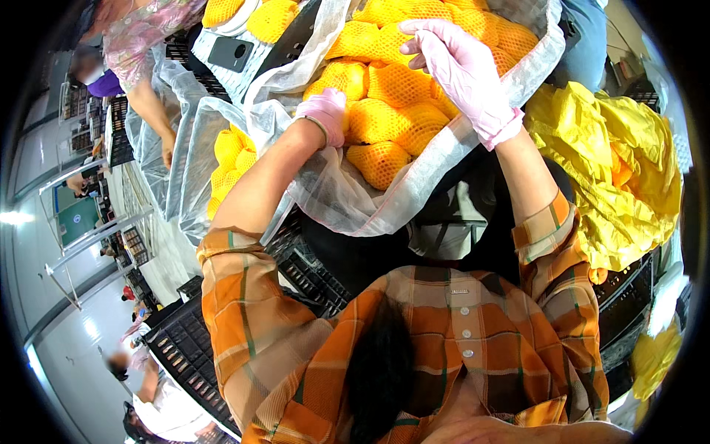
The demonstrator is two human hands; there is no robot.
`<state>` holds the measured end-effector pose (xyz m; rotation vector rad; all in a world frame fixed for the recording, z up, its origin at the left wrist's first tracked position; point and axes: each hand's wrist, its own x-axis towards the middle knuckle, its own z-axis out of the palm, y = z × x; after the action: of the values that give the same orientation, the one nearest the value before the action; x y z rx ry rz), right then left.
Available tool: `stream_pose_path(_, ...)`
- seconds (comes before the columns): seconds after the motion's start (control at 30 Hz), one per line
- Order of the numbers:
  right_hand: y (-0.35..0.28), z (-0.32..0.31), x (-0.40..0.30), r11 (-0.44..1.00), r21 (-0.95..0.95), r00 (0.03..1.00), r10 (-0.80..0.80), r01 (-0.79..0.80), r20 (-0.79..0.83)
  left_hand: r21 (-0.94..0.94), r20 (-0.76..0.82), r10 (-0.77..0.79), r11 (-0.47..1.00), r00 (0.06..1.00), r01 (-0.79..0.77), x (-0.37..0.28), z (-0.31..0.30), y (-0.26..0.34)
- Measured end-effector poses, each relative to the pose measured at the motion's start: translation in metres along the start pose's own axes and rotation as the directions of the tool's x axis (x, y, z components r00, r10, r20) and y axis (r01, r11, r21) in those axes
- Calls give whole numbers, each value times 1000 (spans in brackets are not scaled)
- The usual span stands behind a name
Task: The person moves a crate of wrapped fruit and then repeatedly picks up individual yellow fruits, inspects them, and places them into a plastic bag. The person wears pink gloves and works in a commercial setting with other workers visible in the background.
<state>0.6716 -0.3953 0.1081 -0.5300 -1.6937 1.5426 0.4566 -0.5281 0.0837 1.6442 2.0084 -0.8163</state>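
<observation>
Before me is a sheer white liner bag, spread wide and filled with round fruits in yellow foam net sleeves. My left hand, in a pink glove, is curled against the fruits at the bag's left side. Its fingertips are hidden, so I cannot tell whether it grips one. Over the fruits on the right is my right hand, also gloved in pink. Its fingers are loosely bent and apart, with nothing visible in them. One sleeved fruit lies lowest in the bag, nearest my body.
Crumpled yellow plastic sheeting lies at right above a black crate. A smartphone rests on a pale pad at upper left. Another lined bag holds sleeved fruits, near a co-worker's arm. Black crates stand at lower left.
</observation>
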Motion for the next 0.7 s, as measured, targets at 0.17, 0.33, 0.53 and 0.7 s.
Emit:
stream_pose_path(0.17, 1, 10, -6, 1000, -17, 998, -25, 26, 61, -374, -31, -112, 923, 993, 93, -10, -1, -21)
stream_pose_path(0.33, -18, 15, -19, 923, 193, 927, 283, -333, 244, -344, -747, 10, 849, 664, -400, -76, -54, 13)
stream_pose_path(0.53, -43, 17, -14, 567, 686, 889, 250, -456, 384, -351, -915, -114, 700, 388, -622, -80, -87, 73)
stream_pose_path(0.7, -20, 13, -14, 398, 797, 886, 296, -455, 357, -315, -949, -232, 669, 213, -673, -60, -77, 83)
